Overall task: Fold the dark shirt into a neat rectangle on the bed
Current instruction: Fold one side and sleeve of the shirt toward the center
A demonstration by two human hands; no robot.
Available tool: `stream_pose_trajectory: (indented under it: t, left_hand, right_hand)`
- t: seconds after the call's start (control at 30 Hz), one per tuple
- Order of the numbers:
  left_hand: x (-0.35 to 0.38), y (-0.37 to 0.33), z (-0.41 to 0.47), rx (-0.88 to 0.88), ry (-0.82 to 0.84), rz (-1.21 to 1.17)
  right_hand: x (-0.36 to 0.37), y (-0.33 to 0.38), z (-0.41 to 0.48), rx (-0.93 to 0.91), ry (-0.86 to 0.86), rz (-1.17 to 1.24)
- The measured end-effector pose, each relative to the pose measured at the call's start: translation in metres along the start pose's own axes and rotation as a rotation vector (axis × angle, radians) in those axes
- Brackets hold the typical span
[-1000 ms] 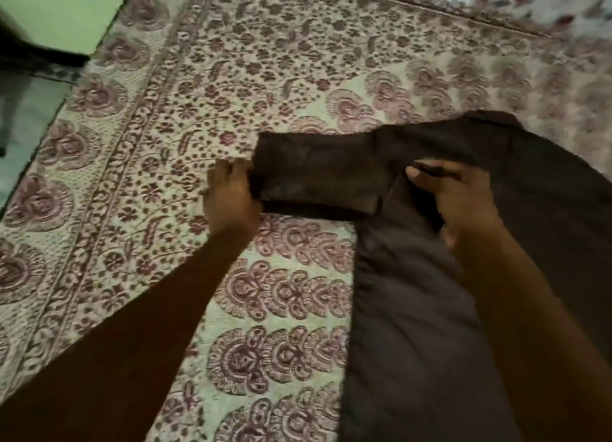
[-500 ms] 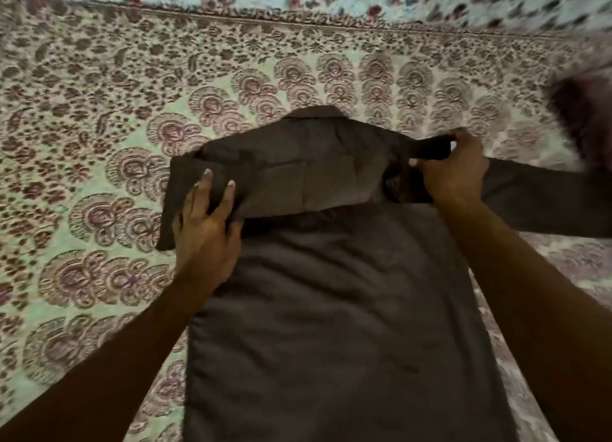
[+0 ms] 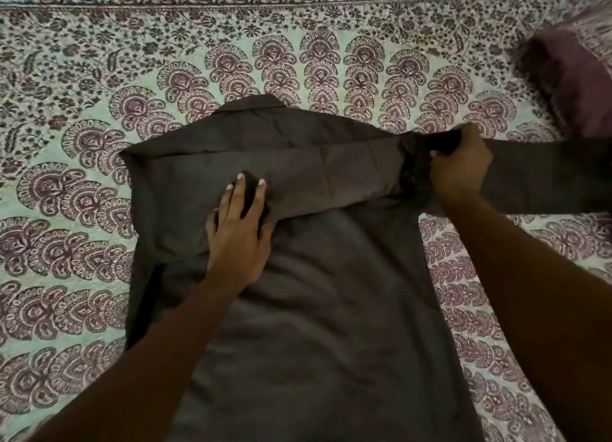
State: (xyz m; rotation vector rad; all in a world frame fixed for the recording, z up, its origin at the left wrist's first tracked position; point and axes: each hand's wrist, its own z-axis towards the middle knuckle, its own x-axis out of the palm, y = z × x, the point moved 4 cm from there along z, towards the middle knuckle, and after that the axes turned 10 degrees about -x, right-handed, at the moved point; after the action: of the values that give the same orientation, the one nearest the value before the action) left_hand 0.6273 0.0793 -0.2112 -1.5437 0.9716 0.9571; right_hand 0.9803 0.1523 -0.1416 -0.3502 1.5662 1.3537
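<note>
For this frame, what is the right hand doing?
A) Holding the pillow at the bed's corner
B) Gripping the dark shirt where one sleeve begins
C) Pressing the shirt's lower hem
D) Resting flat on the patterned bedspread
B: the right hand has its fingers curled round bunched cloth of the dark shirt at the shoulder, and the sleeve stretches away from it toward the picture's right edge.

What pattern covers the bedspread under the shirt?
Maroon fan-shaped floral motifs on the pale green bedspread, head view.
</note>
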Motion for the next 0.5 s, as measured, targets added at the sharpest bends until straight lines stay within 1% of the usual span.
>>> stream_pose_trajectory:
  t: [0.07,0.13,0.2,0.3,0.37,0.4,0.43,0.5]
  left_hand:
    - [0.008,-0.003,0.002,0.016,0.037,0.019]
    - [0.015,-0.006,0.003,0.018,0.044,0.042]
    - [0.019,-0.007,0.005,0.01,0.047,0.069]
    - [0.026,-0.007,0.004,0.012,0.047,0.12]
    - [0.029,-0.006,0.005,0.016,0.054,0.148]
    - [0.03,-0.006,0.005,0.013,0.065,0.158]
    - [0.03,-0.004,0.006,0.011,0.075,0.168]
    - [0.03,-0.002,0.007,0.017,0.093,0.181]
  right_hand:
    - [0.007,-0.012,0.003,0.007,0.061,-0.078]
    - [0.014,-0.012,-0.004,-0.022,0.128,-0.235]
    - [0.025,0.004,-0.021,-0.189,0.165,-0.372]
    - [0.051,0.026,-0.053,-0.468,0.213,-0.461]
    - [0.064,0.028,-0.061,-0.554,0.217,-0.525]
    - [0.068,0.023,-0.058,-0.529,0.229,-0.548]
    - [0.07,0.013,-0.054,-0.449,0.254,-0.554]
    - [0.068,-0.011,-0.04,-0.208,0.309,-0.494]
